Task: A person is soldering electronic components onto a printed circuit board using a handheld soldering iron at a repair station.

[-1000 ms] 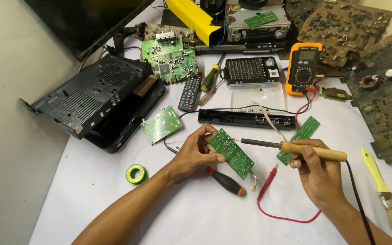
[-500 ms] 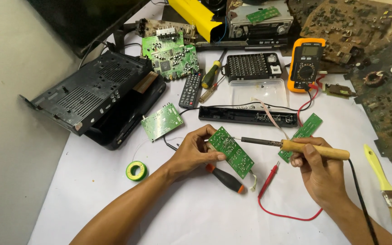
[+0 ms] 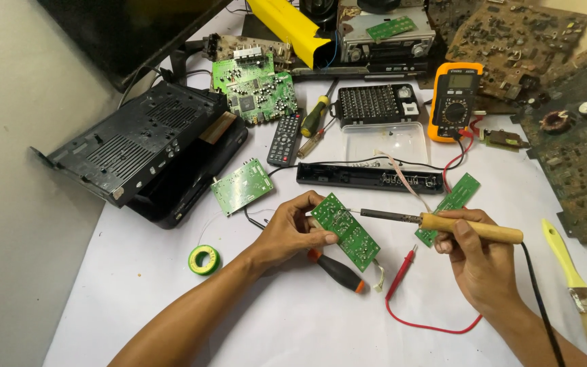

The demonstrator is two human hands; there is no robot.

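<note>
Left hand [image 3: 292, 228]: fingers clamped on small green circuit board [image 3: 345, 230], tilted up off desk [image 3: 171, 306], face exposed. Right hand [image 3: 478, 258]: fingers wrapped pen-style round soldering iron [image 3: 443, 223], tip touching board edge. Screwdriver [image 3: 338, 270] just below left fingers.

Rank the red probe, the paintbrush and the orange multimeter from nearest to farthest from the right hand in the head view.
From the right hand:
1. Red probe, just to its left.
2. Paintbrush, at the right edge.
3. Orange multimeter, at the back.
</note>
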